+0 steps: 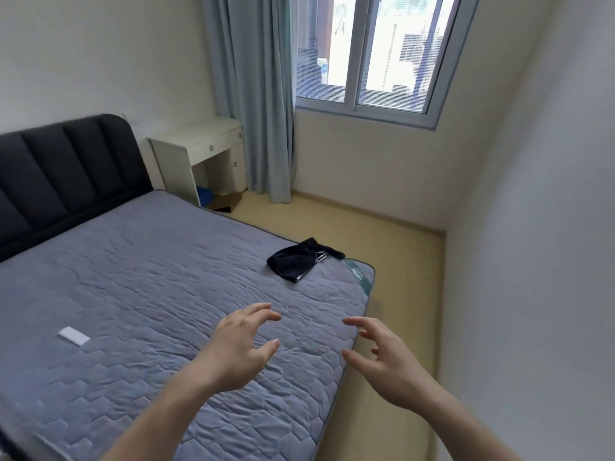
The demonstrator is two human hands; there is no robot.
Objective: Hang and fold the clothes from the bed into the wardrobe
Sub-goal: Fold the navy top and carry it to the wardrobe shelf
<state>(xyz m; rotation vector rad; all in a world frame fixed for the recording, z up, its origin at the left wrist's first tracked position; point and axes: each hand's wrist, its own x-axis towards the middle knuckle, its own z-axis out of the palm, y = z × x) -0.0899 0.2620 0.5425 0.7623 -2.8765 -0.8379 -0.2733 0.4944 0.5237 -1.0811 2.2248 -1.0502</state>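
We hold our left hand (pixel 239 344) and right hand (pixel 382 357) out over the near right part of the bed (pixel 139 294), fingers spread and empty. A crumpled dark garment (pixel 296 261) lies farther off, by the bed's far right corner. We judge this the reach; next, both hands must extend farther to gather it.

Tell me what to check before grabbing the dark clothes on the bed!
1. Left hand free: ok, fingers spread, holding nothing.
2. Right hand free: ok, holding nothing.
3. Dark clothes in sight: ok, bunched near the corner of the bed.
4. Nothing on top of them: ok.
5. Hands touching them: not ok, both hover short of them.
6. Wardrobe ready: cannot tell, not in view.
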